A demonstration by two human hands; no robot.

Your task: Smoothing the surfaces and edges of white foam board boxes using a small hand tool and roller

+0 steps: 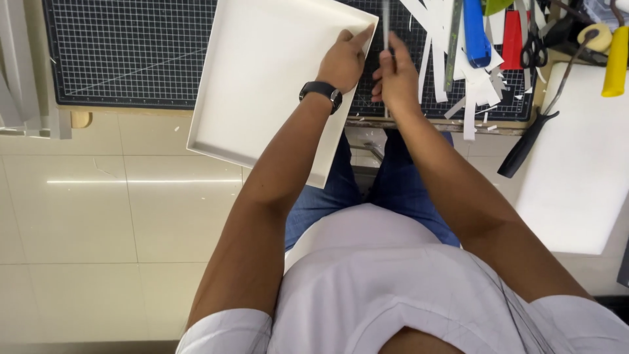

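Gripping shallow white rectangular tray (262, 85), raised rim, tilted: left hand (342, 62).

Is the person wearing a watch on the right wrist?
No, the black wristwatch sits on the left wrist, beside the left hand holding the shallow white rectangular tray.

The thin tool (386, 26) in the right hand (395, 75) is blurred and cut off by the top edge.

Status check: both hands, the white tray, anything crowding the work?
Left hand gripping the white tray at its right edge. Right hand closed on a thin grey strip, upright beside that edge. Paper offcuts and scissors crowd the cutting mat at right.
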